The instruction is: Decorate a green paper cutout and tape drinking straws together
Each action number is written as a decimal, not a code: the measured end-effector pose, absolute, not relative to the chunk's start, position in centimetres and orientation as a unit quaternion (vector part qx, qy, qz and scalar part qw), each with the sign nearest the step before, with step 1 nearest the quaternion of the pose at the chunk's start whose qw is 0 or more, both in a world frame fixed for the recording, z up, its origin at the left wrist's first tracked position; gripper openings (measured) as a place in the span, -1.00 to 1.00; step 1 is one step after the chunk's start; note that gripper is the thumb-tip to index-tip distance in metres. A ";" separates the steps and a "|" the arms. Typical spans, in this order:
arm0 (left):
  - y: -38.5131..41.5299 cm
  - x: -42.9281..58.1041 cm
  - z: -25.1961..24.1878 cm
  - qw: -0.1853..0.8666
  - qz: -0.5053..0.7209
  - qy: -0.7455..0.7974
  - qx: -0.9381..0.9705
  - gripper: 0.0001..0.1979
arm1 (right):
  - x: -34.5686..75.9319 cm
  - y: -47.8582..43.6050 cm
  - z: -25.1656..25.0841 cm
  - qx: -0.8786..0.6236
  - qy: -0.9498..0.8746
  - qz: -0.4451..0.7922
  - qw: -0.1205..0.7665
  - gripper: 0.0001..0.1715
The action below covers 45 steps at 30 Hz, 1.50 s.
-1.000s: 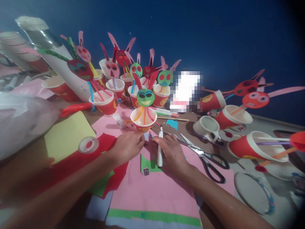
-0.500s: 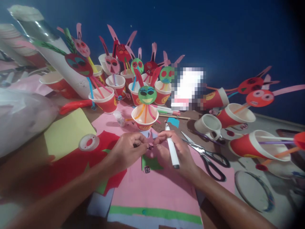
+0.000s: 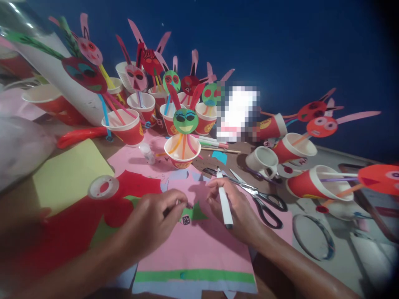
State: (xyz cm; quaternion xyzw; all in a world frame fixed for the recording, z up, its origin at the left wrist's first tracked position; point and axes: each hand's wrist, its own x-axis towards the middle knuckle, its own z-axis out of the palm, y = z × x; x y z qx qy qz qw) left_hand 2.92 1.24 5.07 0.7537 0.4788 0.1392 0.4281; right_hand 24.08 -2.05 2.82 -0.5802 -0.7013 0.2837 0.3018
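Note:
My right hand (image 3: 232, 203) is closed around a white marker (image 3: 225, 205), which stands slanted with its tip upward. Left of it, over the pink paper sheet (image 3: 193, 249), my left hand (image 3: 165, 214) is pinched shut; a small bit shows at its fingertips, too hidden to name. Under those fingertips lies a green paper scrap (image 3: 199, 212), beside a small round paper piece with a black grid drawing (image 3: 186, 220). Just beyond both hands stands a paper cup (image 3: 182, 155) bearing a green paper face (image 3: 185, 121) with red ears.
Black-handled scissors (image 3: 260, 199) lie right of my right hand, near a white mug (image 3: 262, 162) and a tape roll (image 3: 313, 236). Several cups with paper faces line the back. Red paper (image 3: 71, 224), a yellow sheet (image 3: 68, 174) and a plastic bag (image 3: 25, 149) occupy the left.
My hands have moved apart; the small pink piece with black marks between them no longer shows. My left hand has drawn back and lower. The camera view has shifted right.

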 end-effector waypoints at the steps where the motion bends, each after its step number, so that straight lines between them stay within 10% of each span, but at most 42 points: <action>1: 0.4 2.8 5.0 0.410 0.116 0.474 0.770 -0.77 | 24.3 -2.3 2.7 -0.584 -0.704 0.277 0.295 -0.71; 22: -0.3 4.9 4.2 0.516 0.100 0.472 0.708 -0.78 | 23.7 -3.7 2.5 -0.538 -0.670 0.399 0.322 -0.71; 30: -3.4 2.9 2.1 0.211 0.216 0.334 0.893 -0.68 | 23.7 -3.1 1.3 -0.545 -0.755 0.204 0.302 -0.73; 45: -3.5 4.6 2.3 0.074 0.069 0.294 0.951 -0.47 | 23.6 -3.6 0.0 -0.512 -0.825 0.047 0.233 -0.61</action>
